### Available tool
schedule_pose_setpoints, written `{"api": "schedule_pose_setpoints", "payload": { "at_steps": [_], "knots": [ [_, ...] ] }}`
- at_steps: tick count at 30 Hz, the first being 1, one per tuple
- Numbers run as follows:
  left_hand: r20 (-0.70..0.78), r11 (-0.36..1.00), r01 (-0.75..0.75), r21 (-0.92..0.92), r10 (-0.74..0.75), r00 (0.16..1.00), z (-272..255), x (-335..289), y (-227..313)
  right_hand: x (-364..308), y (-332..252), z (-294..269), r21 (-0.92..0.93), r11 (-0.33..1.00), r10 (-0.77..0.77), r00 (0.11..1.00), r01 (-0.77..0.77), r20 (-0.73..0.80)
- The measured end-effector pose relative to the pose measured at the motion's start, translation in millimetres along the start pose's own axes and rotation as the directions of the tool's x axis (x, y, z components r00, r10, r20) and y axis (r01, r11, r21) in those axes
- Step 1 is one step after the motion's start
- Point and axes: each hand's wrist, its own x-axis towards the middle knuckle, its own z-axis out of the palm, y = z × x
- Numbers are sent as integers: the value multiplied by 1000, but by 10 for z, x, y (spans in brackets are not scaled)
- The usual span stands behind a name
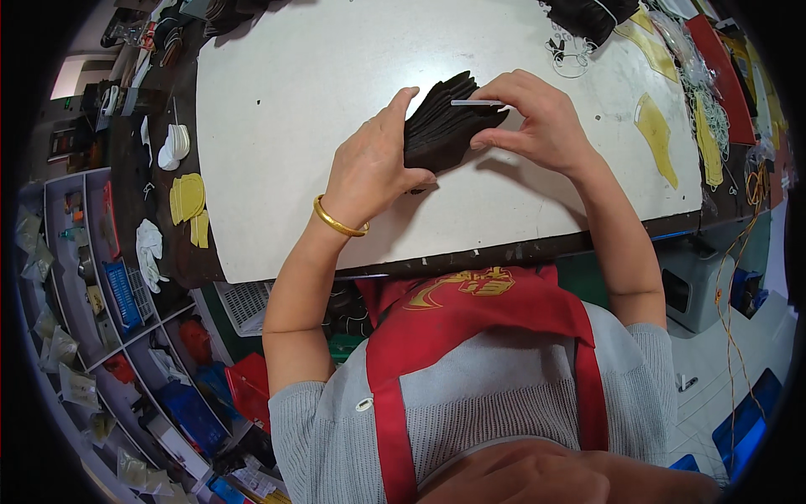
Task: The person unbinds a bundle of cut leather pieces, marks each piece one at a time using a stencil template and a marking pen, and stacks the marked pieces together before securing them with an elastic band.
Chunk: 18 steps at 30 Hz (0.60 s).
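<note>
A thick stack of black fabric pieces (437, 126) stands over the white tabletop, its layers fanned along the upper left edge. My left hand (369, 160) grips the stack's left side, thumb at the lower edge and fingers along the far side. At the right end of the stack is my right hand (537, 122), its fingers curled around a thin white pen-like stick (472, 102). The stick points left across the top of the layers. My right thumb lies by the stack's lower right edge; whether it presses on the fabric I cannot tell.
Yellow pattern pieces (655, 134) lie at the right of the white table (294, 227), below a tied black bundle (592, 21). More yellow pieces (186, 200) and a white glove (149, 252) lie at the left edge. Shelves with small goods (126, 344) stand lower left.
</note>
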Motion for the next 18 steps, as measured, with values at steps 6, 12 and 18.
{"api": "schedule_pose_setpoints", "payload": {
  "at_steps": [6, 12, 18],
  "knots": [
    [112, 987, 26, -161, -8, 994, -49, 115, -133, -57, -46, 36, -95, 995, 18, 997, -10, 81],
    [183, 925, 96, -367, -29, 983, -17, 174, -307, -110, -103, 111, -51, 995, 87, 988, -82, 123],
    [250, 881, 179, -438, -72, 966, -53, 188, -249, 18, -173, 88, -66, 973, 230, 938, -220, 259]
  ]
}}
